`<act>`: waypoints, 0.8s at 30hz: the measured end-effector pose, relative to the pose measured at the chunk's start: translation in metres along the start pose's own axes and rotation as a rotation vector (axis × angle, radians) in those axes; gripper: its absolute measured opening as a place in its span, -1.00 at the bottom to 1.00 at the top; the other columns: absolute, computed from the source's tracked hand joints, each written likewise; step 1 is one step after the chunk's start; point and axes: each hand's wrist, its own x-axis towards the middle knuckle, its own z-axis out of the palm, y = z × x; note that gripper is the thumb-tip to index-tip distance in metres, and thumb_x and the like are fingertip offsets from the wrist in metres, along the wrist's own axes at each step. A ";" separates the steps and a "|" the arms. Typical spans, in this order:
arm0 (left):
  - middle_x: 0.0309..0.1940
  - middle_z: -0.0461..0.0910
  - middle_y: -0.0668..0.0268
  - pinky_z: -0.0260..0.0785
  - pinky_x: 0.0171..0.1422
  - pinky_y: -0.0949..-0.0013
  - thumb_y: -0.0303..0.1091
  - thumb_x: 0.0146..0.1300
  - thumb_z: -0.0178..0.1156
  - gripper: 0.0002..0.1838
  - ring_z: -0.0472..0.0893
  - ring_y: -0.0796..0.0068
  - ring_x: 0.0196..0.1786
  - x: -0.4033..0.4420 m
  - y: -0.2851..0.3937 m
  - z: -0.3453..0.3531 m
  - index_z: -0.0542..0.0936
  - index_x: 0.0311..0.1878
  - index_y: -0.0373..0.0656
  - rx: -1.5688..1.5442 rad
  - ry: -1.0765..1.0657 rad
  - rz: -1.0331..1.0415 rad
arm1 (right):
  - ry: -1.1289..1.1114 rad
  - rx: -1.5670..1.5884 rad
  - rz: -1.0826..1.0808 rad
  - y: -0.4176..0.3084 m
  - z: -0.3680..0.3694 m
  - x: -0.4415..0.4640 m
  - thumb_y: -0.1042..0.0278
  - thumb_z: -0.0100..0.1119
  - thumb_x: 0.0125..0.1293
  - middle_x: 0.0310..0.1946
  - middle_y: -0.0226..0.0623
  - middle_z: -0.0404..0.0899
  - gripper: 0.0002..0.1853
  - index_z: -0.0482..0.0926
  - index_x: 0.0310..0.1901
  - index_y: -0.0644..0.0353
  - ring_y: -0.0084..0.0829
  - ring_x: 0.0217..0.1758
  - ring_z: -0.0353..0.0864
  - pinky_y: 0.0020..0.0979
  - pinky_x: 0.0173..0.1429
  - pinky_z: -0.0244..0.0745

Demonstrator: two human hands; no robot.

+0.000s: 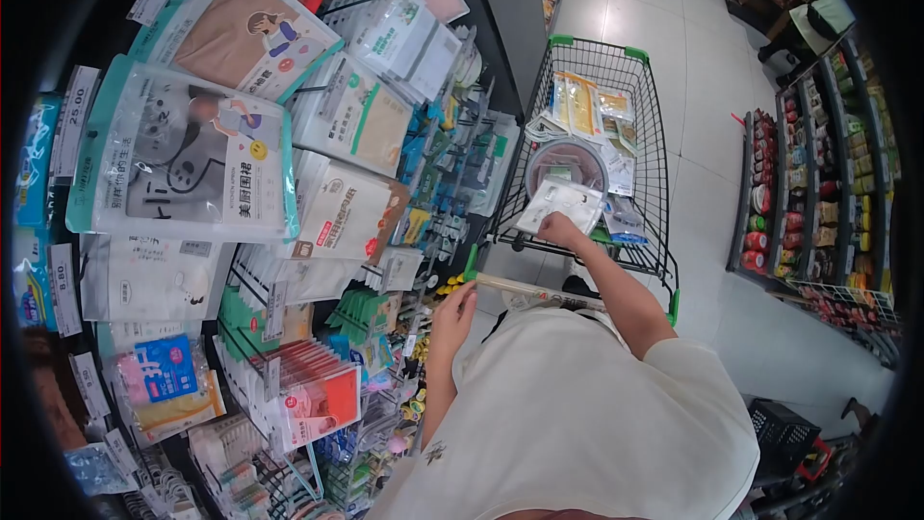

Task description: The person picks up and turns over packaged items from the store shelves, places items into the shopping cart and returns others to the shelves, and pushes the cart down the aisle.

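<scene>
My right hand (561,229) is closed on the near edge of a flat white package (558,206), over the basket of a shopping cart (659,149). Under and behind that package sits a round greyish-pink tub (599,162), partly covered. Beside the left end of the cart's push handle (525,288), my left hand (455,316) has its fingers loosely extended and seems to hold nothing. Whether it touches the handle is unclear. Farther up the basket lie a yellow-and-white packet (577,104) and several other flat packs. A bluish packet (624,219) rests right of the white package.
A rack on my left carries hanging packs, among them a kitchen apron pack (192,154) and red-fronted packs (322,409). Shelves of packaged goods (818,164) line the right of the tiled aisle (707,125). A black crate (782,433) stands low at the right.
</scene>
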 end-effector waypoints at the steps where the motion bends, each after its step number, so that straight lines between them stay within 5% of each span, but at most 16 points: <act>1: -0.02 0.75 0.18 0.49 -0.25 0.47 -0.25 0.50 0.18 -0.65 0.73 0.46 -0.08 0.000 0.000 0.000 0.63 0.25 -0.17 0.000 0.001 0.000 | 0.065 -0.242 -0.120 -0.004 0.002 -0.002 0.35 0.39 0.05 -0.44 -0.10 0.73 -0.81 0.73 -0.40 0.33 -0.20 -0.29 0.71 -0.21 -0.08 0.58; 5: -0.01 0.74 0.17 0.52 -0.19 0.46 -0.28 0.50 0.18 -0.65 0.73 0.44 -0.09 -0.004 0.000 0.003 0.62 0.25 -0.20 -0.023 -0.001 -0.002 | 0.174 -0.682 -0.309 -0.009 0.016 -0.006 0.40 0.28 0.06 -0.36 0.13 0.69 -0.84 0.70 -0.43 0.35 0.03 -0.19 0.72 -0.10 0.03 0.61; 14: -0.06 0.73 0.12 0.50 -0.11 0.34 -0.28 0.47 0.20 -0.65 0.71 0.27 -0.10 -0.006 0.005 0.004 0.62 0.22 -0.22 -0.071 -0.002 -0.018 | 0.389 -0.948 -0.453 -0.017 0.015 -0.019 0.40 0.25 0.14 -0.21 0.00 0.69 -0.83 0.66 -0.29 0.33 0.00 -0.02 0.69 -0.07 0.05 0.62; 18: -0.05 0.73 0.12 0.50 -0.12 0.33 -0.27 0.47 0.20 -0.65 0.71 0.26 -0.10 -0.006 0.002 0.006 0.61 0.23 -0.21 -0.067 -0.010 -0.016 | 0.434 -0.930 -0.435 -0.006 0.014 -0.010 0.37 0.27 0.15 -0.24 -0.01 0.69 -0.83 0.67 -0.31 0.30 -0.02 -0.06 0.70 -0.08 0.02 0.63; 20: -0.05 0.73 0.12 0.50 -0.12 0.33 -0.27 0.48 0.19 -0.65 0.71 0.26 -0.10 -0.006 0.002 0.006 0.61 0.24 -0.20 -0.056 -0.012 -0.006 | 0.318 -0.736 -0.248 0.006 0.017 -0.001 0.33 0.33 0.17 -0.27 0.00 0.69 -0.83 0.67 -0.31 0.27 -0.01 -0.12 0.71 -0.08 -0.02 0.62; 24: -0.06 0.72 0.13 0.50 -0.13 0.34 -0.26 0.49 0.19 -0.64 0.70 0.25 -0.11 -0.004 0.005 0.004 0.60 0.24 -0.20 -0.041 -0.014 0.021 | 0.231 -0.493 -0.225 -0.003 0.010 -0.009 0.31 0.38 0.18 -0.33 0.02 0.69 -0.82 0.67 -0.31 0.25 0.03 -0.18 0.71 -0.08 -0.05 0.60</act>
